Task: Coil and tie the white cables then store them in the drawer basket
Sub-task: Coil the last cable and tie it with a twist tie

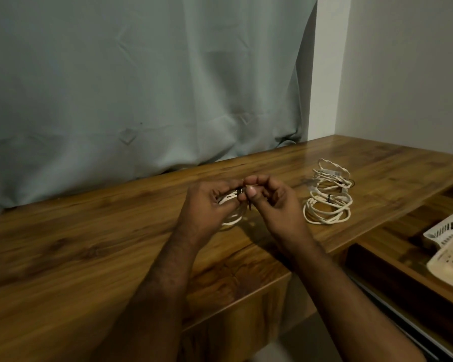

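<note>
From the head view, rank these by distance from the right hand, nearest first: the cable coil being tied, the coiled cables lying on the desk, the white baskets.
1. Cable coil being tied: held between both hands, touching the right hand.
2. Coiled cables: on the desk, to its right.
3. White baskets: far right, in the drawer.

Three white cable coils (327, 205), two baskets (447, 231), two hands (207, 205), one table (89, 244).

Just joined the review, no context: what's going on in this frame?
A person is tying a coiled white cable over a wooden desk. The left hand holds the coil; the right hand pinches a dark tie at its top. Two more coils lie to the right on the desk, at least one already tied. The white baskets in the open drawer show no cables yet.
</note>
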### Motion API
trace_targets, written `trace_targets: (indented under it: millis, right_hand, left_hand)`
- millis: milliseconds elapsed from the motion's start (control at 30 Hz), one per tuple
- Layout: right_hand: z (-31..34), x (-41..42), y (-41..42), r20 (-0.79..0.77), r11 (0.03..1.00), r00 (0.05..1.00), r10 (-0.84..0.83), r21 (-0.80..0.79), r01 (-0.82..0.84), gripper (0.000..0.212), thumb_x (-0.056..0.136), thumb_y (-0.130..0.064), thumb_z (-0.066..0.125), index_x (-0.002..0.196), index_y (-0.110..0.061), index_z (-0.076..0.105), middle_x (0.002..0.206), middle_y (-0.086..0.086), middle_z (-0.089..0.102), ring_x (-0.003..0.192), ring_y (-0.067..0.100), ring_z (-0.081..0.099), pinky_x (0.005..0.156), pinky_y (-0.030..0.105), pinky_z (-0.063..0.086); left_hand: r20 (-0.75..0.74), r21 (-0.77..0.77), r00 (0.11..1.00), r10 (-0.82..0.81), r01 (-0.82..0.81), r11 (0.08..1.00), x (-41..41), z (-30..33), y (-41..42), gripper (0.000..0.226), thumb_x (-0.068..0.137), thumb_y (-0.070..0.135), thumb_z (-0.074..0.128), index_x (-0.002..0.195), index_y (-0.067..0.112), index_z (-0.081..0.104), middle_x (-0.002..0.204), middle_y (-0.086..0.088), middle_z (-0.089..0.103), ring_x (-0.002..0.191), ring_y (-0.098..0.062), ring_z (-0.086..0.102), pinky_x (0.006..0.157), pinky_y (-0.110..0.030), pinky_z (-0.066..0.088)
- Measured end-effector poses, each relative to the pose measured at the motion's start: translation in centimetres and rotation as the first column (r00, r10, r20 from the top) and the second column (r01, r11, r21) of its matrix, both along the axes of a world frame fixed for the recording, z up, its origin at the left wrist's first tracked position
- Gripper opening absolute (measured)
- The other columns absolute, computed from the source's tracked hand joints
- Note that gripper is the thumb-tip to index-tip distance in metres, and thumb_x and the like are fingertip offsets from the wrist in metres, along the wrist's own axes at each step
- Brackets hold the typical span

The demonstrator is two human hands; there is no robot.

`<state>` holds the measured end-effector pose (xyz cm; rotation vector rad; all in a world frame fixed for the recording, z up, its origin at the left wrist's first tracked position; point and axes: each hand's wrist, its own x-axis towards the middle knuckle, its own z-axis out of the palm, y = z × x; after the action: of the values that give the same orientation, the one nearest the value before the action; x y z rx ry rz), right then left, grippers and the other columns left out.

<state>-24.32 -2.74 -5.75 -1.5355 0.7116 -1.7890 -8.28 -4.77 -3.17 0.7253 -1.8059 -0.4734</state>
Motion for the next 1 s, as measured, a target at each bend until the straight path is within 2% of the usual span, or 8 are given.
trace_targets:
  millis: [133, 200, 367, 567, 633, 733, 867, 1000]
  right_hand:
    - [-0.3, 0.2, -0.2, -0.112, 0.997, 0.992, -0.057, -0.049, 0.052, 0.017, 0.099, -0.001, 0.062, 0.104, -0.012, 0.074, 0.094, 0.001, 0.078, 0.091, 0.013, 0.072, 0.082, 0.025, 0.055]
    - [-0.2, 0.3, -0.1, -0.088, 0.999, 0.996, -0.02, -0.033, 0.017, 0.024, 0.101, 0.003, 0.057, 0.102, -0.015, 0.072, 0.09, -0.005, 0.078, 0.089, 0.008, 0.072, 0.08, 0.021, 0.055]
    - [0.0, 0.1, 0.1, 0.028, 0.991, 0.993, 0.115, 0.06, -0.116, 0.025, 0.102, 0.004, 0.053, 0.108, -0.01, 0.072, 0.09, 0.0, 0.079, 0.09, 0.011, 0.072, 0.08, 0.022, 0.057]
    - [0.2, 0.2, 0.5, -0.062, 0.988, 0.992, 0.114, 0.109, -0.106, 0.023, 0.1, 0.007, 0.056, 0.111, -0.008, 0.07, 0.09, 0.0, 0.079, 0.085, 0.004, 0.073, 0.076, 0.018, 0.056]
    - [0.2, 0.1, 0.5, -0.125, 0.994, 0.99, 0.059, 0.094, -0.047, 0.024, 0.096, 0.004, 0.065, 0.105, -0.016, 0.074, 0.093, 0.001, 0.08, 0.092, 0.011, 0.075, 0.079, 0.025, 0.059]
    - [0.1, 0.0, 0.5, -0.305, 0.994, 0.947, -0.098, 0.009, 0.105, 0.025, 0.089, -0.004, 0.076, 0.097, -0.028, 0.077, 0.093, -0.006, 0.079, 0.089, 0.008, 0.072, 0.081, 0.033, 0.059]
    - [0.0, 0.2, 0.4, -0.345, 0.986, 0.925, -0.16, -0.012, 0.166, 0.019, 0.091, -0.009, 0.075, 0.097, -0.027, 0.076, 0.092, -0.006, 0.077, 0.088, 0.007, 0.071, 0.079, 0.028, 0.057]
    - [-0.1, 0.4, 0.4, -0.517, 0.945, 0.794, -0.319, -0.236, 0.226, 0.011, 0.09, -0.012, 0.074, 0.097, -0.02, 0.075, 0.092, -0.015, 0.066, 0.085, -0.004, 0.06, 0.075, 0.013, 0.044]
  left_hand:
    - [-0.032, 0.084, 0.998, -0.058, 0.06, 0.995, 0.4, 0.2, 0.1, 0.032, 0.081, -0.001, 0.079, 0.109, 0.014, 0.079, 0.101, 0.005, 0.08, 0.094, -0.006, 0.074, 0.081, -0.02, 0.053]
    - [-0.079, 0.177, 0.989, -0.123, 0.136, 0.975, 0.7, 0.4, 0.3, 0.037, 0.079, -0.009, 0.079, 0.107, 0.015, 0.079, 0.097, 0.002, 0.08, 0.091, -0.007, 0.074, 0.079, -0.019, 0.054]
    - [-0.063, 0.259, 0.979, -0.194, 0.204, 0.944, 1.7, 0.5, 0.5, 0.039, 0.078, -0.014, 0.077, 0.109, 0.009, 0.076, 0.096, -0.003, 0.081, 0.089, -0.011, 0.075, 0.078, -0.022, 0.057]
    - [-0.026, 0.305, 0.98, -0.198, 0.197, 0.932, 2.5, 0.5, 0.5, 0.036, 0.077, -0.017, 0.075, 0.108, 0.001, 0.075, 0.093, -0.003, 0.081, 0.085, -0.011, 0.075, 0.077, -0.022, 0.057]
    - [0.003, 0.3, 0.983, -0.185, 0.176, 0.938, 2.6, 0.5, 0.5, 0.036, 0.077, -0.014, 0.077, 0.106, 0.006, 0.077, 0.092, -0.003, 0.081, 0.083, -0.01, 0.074, 0.076, -0.023, 0.057]
    - [0.016, 0.312, 0.981, -0.193, 0.178, 0.933, 2.5, 0.7, 0.7, 0.041, 0.078, -0.016, 0.075, 0.106, 0.013, 0.077, 0.092, 0.0, 0.081, 0.083, -0.008, 0.073, 0.076, -0.021, 0.057]
    - [-0.002, 0.33, 0.98, -0.199, 0.189, 0.925, 2.4, 0.7, 1.0, 0.043, 0.08, -0.02, 0.07, 0.104, 0.015, 0.076, 0.089, 0.004, 0.08, 0.082, -0.005, 0.073, 0.075, -0.018, 0.056]
    - [-0.018, 0.351, 0.979, -0.203, 0.197, 0.916, 2.5, 0.6, 0.9, 0.041, 0.081, -0.022, 0.067, 0.101, 0.013, 0.076, 0.086, 0.002, 0.08, 0.078, -0.006, 0.073, 0.073, -0.019, 0.057]
